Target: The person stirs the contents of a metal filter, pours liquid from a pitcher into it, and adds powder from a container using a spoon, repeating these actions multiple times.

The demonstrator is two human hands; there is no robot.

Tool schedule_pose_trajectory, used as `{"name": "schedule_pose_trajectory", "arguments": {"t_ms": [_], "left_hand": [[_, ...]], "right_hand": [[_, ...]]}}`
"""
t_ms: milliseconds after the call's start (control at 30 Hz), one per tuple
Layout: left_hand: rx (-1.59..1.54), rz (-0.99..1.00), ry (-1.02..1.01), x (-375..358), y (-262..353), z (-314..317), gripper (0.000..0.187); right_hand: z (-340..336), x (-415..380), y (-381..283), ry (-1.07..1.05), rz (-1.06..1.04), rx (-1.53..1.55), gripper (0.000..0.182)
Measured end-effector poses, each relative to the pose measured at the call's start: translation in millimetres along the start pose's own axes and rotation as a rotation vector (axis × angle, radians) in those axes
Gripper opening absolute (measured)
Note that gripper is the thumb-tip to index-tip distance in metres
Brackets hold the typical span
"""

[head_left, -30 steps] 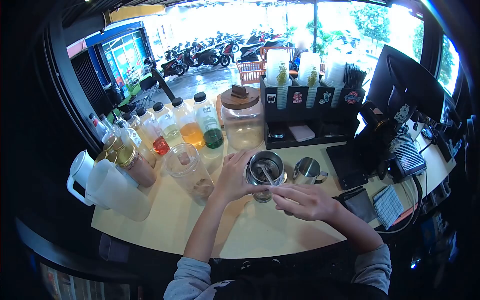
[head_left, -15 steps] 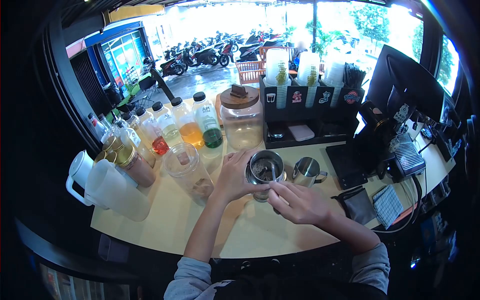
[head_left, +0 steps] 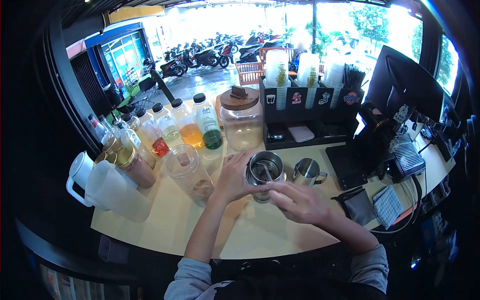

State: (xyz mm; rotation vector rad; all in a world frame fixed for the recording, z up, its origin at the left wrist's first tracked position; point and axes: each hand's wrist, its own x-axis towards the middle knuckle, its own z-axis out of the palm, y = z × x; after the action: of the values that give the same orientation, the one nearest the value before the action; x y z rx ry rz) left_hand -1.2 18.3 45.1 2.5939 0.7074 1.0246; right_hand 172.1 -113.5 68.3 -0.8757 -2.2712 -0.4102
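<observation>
My left hand (head_left: pixel 235 179) wraps round the side of a round metal cup (head_left: pixel 254 164), its thumb across the near side. Dark contents show inside the cup, but I cannot make out what they are. Below it, part of a clear glass base (head_left: pixel 261 197) shows. My right hand (head_left: pixel 299 202) is closed on the handle of a thin metal spoon (head_left: pixel 269 174), which slants down into the cup; its lower end is hard to see. Just right of the cup stands a steel milk pitcher (head_left: pixel 307 171). A clear plastic jar (head_left: pixel 187 172) with brown contents at its bottom stands left of my left hand.
Behind my hands stand a wooden-lidded glass jar (head_left: pixel 242 122) and a black cup rack (head_left: pixel 312 117). Bottles of coloured liquid (head_left: pixel 191 134) line the back left, with pitchers (head_left: pixel 117 192) nearer. A black machine (head_left: pixel 375 137), a dark cloth (head_left: pixel 356 205) and a checked cloth (head_left: pixel 387 206) lie right.
The spoon has shifted within the cup, its visible end now further left, and my right hand has turned slightly. My left hand stays in place on the cup.
</observation>
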Motion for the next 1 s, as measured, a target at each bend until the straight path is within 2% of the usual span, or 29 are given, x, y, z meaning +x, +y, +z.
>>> {"name": "schedule_pose_trajectory", "arguments": {"t_ms": [67, 167, 300, 400, 500, 567, 700, 767, 1000], "left_hand": [[0.000, -0.007, 0.004, 0.4, 1.1, -0.5, 0.081], [0.001, 0.001, 0.011, 0.2, -0.2, 0.1, 0.082], [-0.007, -0.004, 0.002, 0.7, 1.2, 0.1, 0.082], [-0.011, -0.006, 0.007, 1.2, 2.0, -0.4, 0.082], [-0.010, -0.007, 0.002, 1.0, -0.2, -0.5, 0.082], [-0.010, -0.008, -0.006, 1.2, 0.0, -0.2, 0.083], [-0.005, -0.031, -0.012, 1.7, 1.9, -0.8, 0.082], [-0.016, -0.043, -0.023, 1.5, 0.3, -0.5, 0.082], [-0.111, -0.081, -0.058, 3.5, -0.8, -0.8, 0.081]], "right_hand": [[-2.8, -2.7, 4.7, 0.067, 0.052, -0.061, 0.028], [-3.2, -1.7, -1.2, -0.003, 0.060, 0.035, 0.029], [1.7, -7.4, 1.6, 0.026, 0.016, 0.077, 0.030], [-3.0, -9.1, 2.5, 0.069, 0.092, -0.015, 0.031], [-1.2, -6.9, 0.0, 0.035, 0.093, 0.113, 0.029], [5.7, -8.8, 1.9, 0.090, 0.084, 0.230, 0.026], [-2.8, -10.3, 12.1, 0.141, 0.118, 0.224, 0.022], [-6.8, -10.6, 8.5, 0.084, 0.290, 0.415, 0.019], [-7.1, -10.1, 10.2, 0.107, 0.411, 0.558, 0.014]]}}
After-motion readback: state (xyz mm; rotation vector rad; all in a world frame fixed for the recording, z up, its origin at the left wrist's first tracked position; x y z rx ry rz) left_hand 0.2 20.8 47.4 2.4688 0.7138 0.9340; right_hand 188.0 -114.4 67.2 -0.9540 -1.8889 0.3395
